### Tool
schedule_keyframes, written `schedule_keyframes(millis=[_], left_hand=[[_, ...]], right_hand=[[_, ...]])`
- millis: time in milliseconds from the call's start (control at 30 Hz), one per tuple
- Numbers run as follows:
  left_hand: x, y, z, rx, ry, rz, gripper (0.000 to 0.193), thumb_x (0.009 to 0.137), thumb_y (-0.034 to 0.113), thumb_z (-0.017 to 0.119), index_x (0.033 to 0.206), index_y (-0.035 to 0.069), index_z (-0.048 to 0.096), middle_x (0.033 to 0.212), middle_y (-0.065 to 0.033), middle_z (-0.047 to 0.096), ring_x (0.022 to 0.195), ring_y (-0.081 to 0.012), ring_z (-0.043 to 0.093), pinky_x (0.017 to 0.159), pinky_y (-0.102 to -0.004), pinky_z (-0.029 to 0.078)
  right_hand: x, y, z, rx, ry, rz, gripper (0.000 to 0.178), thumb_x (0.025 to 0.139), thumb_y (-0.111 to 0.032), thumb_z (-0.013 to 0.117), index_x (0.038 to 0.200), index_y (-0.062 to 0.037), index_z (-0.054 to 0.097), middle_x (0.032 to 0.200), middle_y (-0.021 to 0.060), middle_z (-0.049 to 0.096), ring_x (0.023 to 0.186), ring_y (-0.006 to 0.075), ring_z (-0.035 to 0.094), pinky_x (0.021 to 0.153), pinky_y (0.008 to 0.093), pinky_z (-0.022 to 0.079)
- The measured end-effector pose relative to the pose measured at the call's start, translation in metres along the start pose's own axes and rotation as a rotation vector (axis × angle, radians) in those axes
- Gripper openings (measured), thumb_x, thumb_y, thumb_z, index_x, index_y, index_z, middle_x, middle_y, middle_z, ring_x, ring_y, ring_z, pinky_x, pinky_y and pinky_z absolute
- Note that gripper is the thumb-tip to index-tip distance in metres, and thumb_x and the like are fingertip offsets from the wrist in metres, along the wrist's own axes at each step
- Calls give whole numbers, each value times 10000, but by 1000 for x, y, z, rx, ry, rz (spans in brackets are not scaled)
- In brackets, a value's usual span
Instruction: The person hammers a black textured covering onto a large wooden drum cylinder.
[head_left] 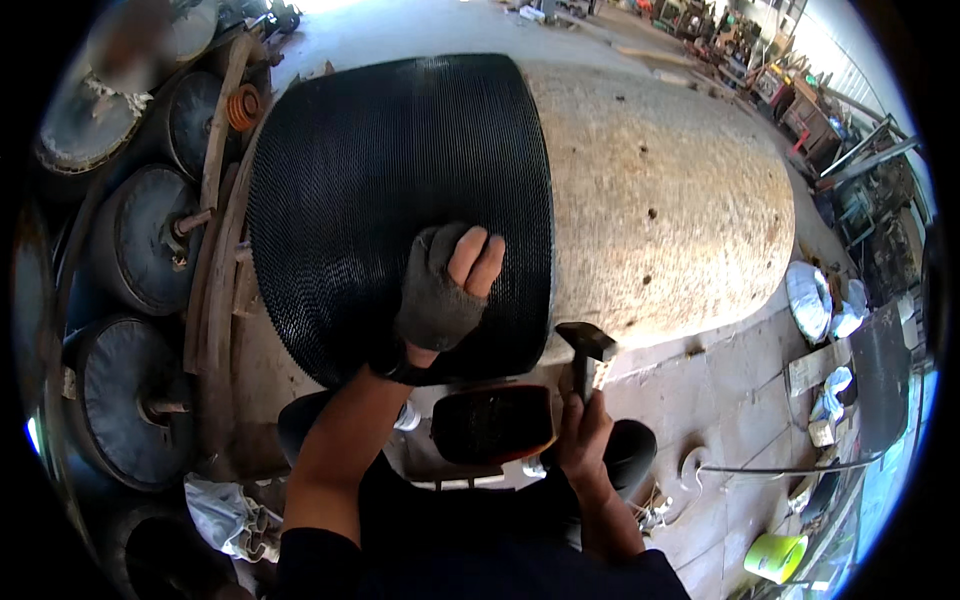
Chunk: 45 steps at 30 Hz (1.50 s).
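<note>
A large drum lies in front of me, its left part wrapped in a black, finely ridged sheet, its right part a bare, pale, rough surface with several small dark holes. My left hand, in a dark grey glove with some fingertips bare, is closed over the black sheet near its right edge. Whatever it may grip is hidden. My right hand is wrapped round the handle of a hammer. The hammer's dark head is raised just beside the sheet's lower right corner, seemingly apart from the drum.
Between my knees sits an open container with a dark inside. Several dark rollers stand along the left beside wooden planks. At the right are a white wrapped roll, a lime-green bucket and a long thin rod.
</note>
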<state>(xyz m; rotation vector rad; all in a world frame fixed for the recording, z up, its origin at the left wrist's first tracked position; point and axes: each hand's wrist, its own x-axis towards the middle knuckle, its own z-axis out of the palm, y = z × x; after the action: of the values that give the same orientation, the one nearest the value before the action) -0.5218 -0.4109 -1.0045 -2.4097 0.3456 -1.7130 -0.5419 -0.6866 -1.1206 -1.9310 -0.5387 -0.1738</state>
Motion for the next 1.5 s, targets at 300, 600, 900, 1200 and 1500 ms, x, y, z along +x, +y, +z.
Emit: schedule_keyframes(millis=[300, 600, 900, 1200, 1500], left_hand=[[1, -2, -2, -19, -35, -9, 349, 801, 25, 722, 1140, 78, 659, 1186, -125, 611, 1021, -323, 634, 850, -485, 534], [-1, -3, 0, -60, -80, -29, 358, 780, 14, 728, 1128, 69, 665, 1169, -131, 606, 982, -319, 640, 796, -459, 546], [5, -2, -1, -25, -52, -44, 360, 783, -4, 717, 1132, 47, 644, 1155, -135, 604, 944, -313, 648, 759, -439, 561], [11, -7, 1, -42, 0, -30, 351, 794, -4, 706, 1133, 51, 634, 1150, -136, 597, 939, -316, 642, 768, -441, 556], [15, -7, 4, -25, -21, -43, 339, 800, -10, 687, 1128, 51, 631, 1123, -132, 593, 952, -315, 630, 770, -438, 549]], right_hand=[[10, 15, 19, -80, 12, 45, 134, 989, -110, 566, 1048, 1, 518, 763, 280, 603, 714, 515, 626, 592, 474, 490], [24, 12, 15, -155, 87, -74, 183, 1023, -144, 530, 936, 16, 509, 695, 146, 594, 616, 251, 615, 533, 419, 443], [17, -4, 13, 46, 232, -175, 235, 1050, -216, 511, 949, -3, 515, 728, 151, 639, 606, 239, 632, 523, 419, 470], [-1, 15, 13, 93, 207, -164, 157, 1001, -129, 549, 1024, 26, 561, 734, 157, 624, 651, 278, 626, 575, 403, 493], [9, 8, 13, 40, 212, -198, 197, 1029, -161, 535, 1030, 33, 569, 714, 108, 640, 630, 193, 619, 572, 365, 487]])
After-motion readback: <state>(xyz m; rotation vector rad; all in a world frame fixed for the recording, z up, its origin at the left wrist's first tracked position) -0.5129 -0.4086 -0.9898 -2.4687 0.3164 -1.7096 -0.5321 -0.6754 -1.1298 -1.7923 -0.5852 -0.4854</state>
